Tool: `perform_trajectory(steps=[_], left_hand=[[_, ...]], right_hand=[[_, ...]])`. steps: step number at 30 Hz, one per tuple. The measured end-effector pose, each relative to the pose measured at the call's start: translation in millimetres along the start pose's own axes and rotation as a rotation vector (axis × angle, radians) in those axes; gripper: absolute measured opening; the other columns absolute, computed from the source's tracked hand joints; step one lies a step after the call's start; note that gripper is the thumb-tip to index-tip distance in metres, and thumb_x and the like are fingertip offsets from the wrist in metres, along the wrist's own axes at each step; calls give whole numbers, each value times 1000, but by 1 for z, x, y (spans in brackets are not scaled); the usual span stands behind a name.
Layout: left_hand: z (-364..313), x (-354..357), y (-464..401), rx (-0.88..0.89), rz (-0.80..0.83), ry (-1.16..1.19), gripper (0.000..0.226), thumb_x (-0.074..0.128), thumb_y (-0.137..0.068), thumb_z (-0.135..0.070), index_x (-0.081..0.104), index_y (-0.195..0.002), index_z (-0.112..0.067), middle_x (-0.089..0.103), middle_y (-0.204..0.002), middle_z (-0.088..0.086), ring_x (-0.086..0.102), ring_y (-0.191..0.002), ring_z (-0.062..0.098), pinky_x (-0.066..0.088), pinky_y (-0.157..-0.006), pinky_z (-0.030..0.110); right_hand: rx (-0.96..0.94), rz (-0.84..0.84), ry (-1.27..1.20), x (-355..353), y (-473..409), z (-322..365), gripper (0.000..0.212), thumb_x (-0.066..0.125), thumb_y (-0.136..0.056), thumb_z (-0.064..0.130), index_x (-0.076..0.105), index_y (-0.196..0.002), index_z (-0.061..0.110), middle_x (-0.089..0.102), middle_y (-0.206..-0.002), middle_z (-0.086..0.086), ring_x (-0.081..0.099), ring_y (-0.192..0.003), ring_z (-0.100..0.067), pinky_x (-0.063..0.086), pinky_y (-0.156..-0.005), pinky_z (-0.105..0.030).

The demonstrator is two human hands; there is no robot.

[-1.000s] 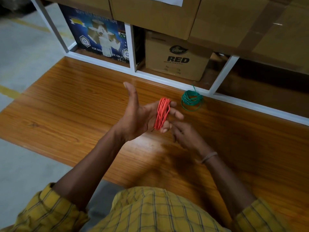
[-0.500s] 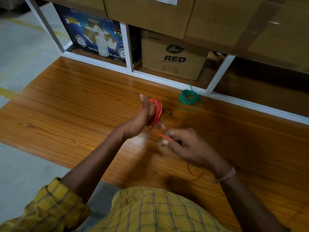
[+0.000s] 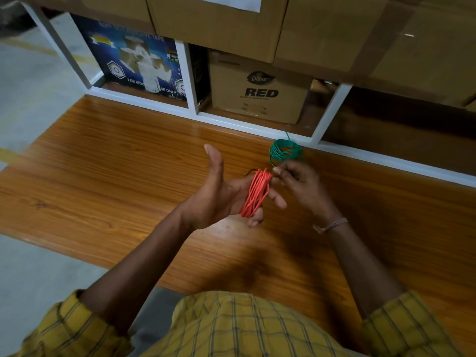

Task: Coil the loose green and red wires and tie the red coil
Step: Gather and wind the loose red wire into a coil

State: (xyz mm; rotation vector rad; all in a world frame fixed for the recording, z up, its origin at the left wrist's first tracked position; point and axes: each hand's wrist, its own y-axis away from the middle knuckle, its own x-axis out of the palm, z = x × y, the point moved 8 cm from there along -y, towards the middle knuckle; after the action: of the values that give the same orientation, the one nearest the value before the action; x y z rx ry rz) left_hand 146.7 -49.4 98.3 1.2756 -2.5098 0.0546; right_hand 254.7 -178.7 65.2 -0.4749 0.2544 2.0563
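Observation:
The red wire (image 3: 256, 193) is wound in many loops around the four fingers of my left hand (image 3: 219, 197), whose palm faces me with the thumb raised. My right hand (image 3: 300, 185) is just right of the coil, its fingertips pinched at the coil's upper end, seemingly on the wire's loose end; the strand itself is too thin to make out. The green wire (image 3: 285, 150) lies as a finished coil on the wooden table (image 3: 116, 161), just beyond my right hand and against the white shelf frame.
A white metal shelf frame (image 3: 190, 81) borders the table's far edge. It holds a brown "RED" carton (image 3: 260, 91) and a blue tape box (image 3: 136, 57), with larger cartons above. Grey floor lies to the left.
My left hand has turned palm-up again with the coil across its fingers. My right hand rose from below the coil, where it pulled a red strand, to the coil's top end.

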Motion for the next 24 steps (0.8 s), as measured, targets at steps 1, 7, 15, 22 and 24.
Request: perform_trajectory(steps=[1,7,15,22,24], left_hand=[[-6,-2,-1,28,-16,33,142,-17,-66,-93,33,-159,1,51,-149,35,57,-83,28,53,-85,36],[-29,-29,-8,165,-180,113,137,-22,-68,-89,27,-163,-3,48,-156,31,62,-104,40,45,-111,54],[-9,-51,-14,34,-371,-99,136,-7,-61,-104,49,-150,-18,62,-144,25,70,-125,39,52,-113,32],[7,-37,-9,-88,-225,-296,139,8,-55,-111,55,-142,-13,64,-131,35,70,-97,40,57,-90,22],[9,-27,-7,-99,-136,-300,147,10,-56,-111,46,-149,-3,66,-132,27,67,-86,32,57,-92,36]], right_hand=[[28,3,10,9,4,-8,19,58,-106,24,71,-99,12,67,-89,-17,62,-78,-14,48,-70,-33],[38,161,133,70,47,-22,27,57,-107,17,73,-87,28,61,-62,5,55,-59,1,43,-63,-26],[-156,296,233,70,76,50,14,71,-99,27,78,-109,20,59,-62,21,55,-57,-2,38,-58,-15],[-29,299,-21,-2,50,77,14,67,-100,16,71,-93,4,59,-55,7,48,-43,-3,39,-42,-19],[-42,278,-34,-17,38,77,15,65,-100,17,70,-95,4,60,-58,8,48,-45,-5,40,-43,-20]])
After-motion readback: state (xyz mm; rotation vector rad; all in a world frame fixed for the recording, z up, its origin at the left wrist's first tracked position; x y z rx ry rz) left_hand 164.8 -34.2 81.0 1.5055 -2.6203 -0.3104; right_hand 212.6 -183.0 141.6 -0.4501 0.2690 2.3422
